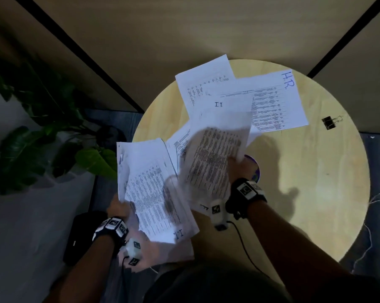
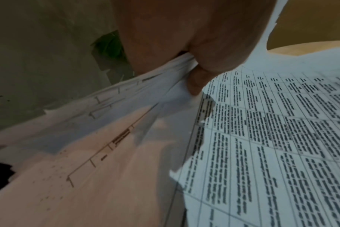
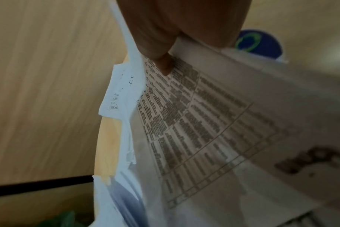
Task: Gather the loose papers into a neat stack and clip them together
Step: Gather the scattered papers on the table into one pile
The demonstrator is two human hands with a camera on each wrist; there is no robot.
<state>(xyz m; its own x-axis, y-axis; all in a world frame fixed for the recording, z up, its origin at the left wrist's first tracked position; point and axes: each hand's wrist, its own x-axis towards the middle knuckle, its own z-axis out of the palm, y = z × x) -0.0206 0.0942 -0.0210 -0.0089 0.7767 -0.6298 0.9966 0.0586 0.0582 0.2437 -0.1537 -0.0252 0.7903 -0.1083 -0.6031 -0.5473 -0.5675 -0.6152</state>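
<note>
White printed papers lie scattered on a round wooden table (image 1: pixel 305 193). My left hand (image 1: pixel 118 207) pinches a bunch of several sheets (image 1: pixel 149 193) at their left edge, held off the table's near left rim; the left wrist view shows its thumb (image 2: pixel 196 83) pressed on them. My right hand (image 1: pixel 239 167) pinches a blurred printed sheet (image 1: pixel 215 158), lifted above the table's middle, thumb (image 3: pixel 161 61) on its face. Two more sheets, one marked "H.R." (image 1: pixel 272 101) and one behind it (image 1: pixel 204 82), lie flat at the far side. A black binder clip (image 1: pixel 329 123) sits at the far right.
A blue round sticker (image 1: pixel 255 169) shows on the tabletop beside my right hand. A leafy green plant (image 1: pixel 42 132) stands on the floor to the left. A black object (image 1: pixel 84 235) lies below my left wrist. Wood panels rise behind the table.
</note>
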